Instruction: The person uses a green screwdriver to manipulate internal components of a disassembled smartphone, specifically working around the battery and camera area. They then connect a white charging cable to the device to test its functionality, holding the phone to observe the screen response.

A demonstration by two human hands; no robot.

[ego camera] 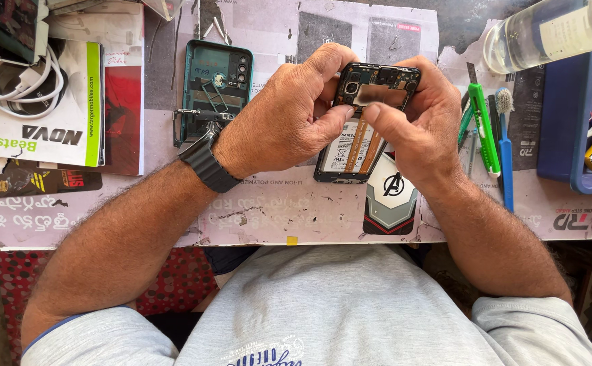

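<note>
At the frame's upper middle, the left hand (279, 118) and right hand (414, 125) both clamp the opened phone (364, 129); I'd keep thumbs light, clear of its orange ribbon cables (364, 146).

surface: worn work surface (262, 210) papered over with pale, scuffed printed sheets, torn in spots
front edge: chipped, a bit of yellow showing
below: red patterned fabric (18, 285) at lower left
light: bright, even, daylight-ish, soft shadows
</note>
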